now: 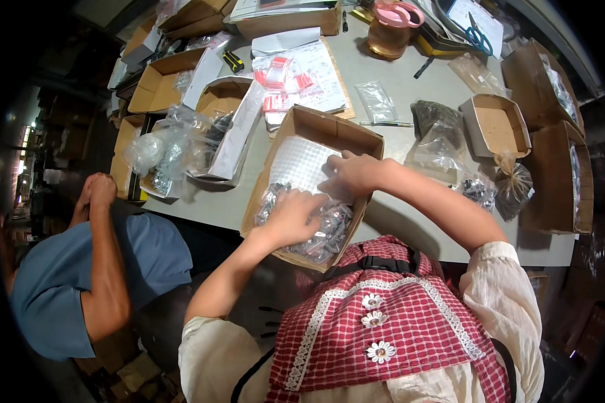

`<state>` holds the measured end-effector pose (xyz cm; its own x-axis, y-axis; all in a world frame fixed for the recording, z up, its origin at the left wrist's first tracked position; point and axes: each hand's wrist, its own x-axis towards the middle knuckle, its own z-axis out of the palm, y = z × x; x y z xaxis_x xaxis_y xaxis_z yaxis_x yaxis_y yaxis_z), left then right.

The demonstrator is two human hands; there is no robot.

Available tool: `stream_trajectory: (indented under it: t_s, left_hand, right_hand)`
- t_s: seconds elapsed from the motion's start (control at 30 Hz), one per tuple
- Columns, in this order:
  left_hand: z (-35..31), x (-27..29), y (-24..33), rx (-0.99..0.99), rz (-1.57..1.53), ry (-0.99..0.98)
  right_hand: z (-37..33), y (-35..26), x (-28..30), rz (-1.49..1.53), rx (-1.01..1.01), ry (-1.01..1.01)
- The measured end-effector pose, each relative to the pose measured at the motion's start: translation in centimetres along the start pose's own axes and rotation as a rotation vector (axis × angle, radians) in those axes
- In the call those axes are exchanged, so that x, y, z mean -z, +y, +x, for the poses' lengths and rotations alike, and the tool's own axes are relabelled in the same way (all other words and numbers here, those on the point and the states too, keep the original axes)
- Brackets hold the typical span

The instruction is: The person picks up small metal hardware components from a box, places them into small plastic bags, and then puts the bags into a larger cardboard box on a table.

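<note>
A brown cardboard box (372, 136) stands tilted at the table's near edge in front of me. Inside its far half lies a sheet of white round stickers (297, 161). Several clear plastic bags of small metal parts (331, 232) fill the near half. My left hand (288, 218) rests over these bags, palm down, its fingers spread. From the right, my right hand (356, 173) reaches over the box wall. Its fingers are apart and touch the sticker sheet's right side; their tips are partly hard to make out.
Open boxes of bagged parts (225, 134) stand at the left. Beyond my box lie papers (309, 64) with red-edged zip bags. A pink-lidded jug (390, 30) and scissors (478, 35) are at the back. More bags and boxes (497, 124) stand right. A person (107, 269) sits left.
</note>
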<state>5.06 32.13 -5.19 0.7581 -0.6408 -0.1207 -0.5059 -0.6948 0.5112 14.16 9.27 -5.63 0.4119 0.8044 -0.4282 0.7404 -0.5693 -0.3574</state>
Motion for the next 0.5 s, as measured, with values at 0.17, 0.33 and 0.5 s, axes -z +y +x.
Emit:
stream_trajectory:
  t_s: [0.17,0.33,0.5]
  left_hand:
    - [0.0,-0.2,0.4,-0.038,0.020,-0.053]
    - [1.3,0.5,1.5,0.038,0.059,-0.197]
    - [1.1,0.6,1.7,-0.012,0.083,-0.192]
  right_hand:
    - [0.1,-1.7,-0.5,-0.150,-0.212,0.028]
    - [0.9,-2.4,-1.1,-0.180,-0.295,0.029]
    - [1.3,-2.1,-2.3,-0.403,-0.263,0.107]
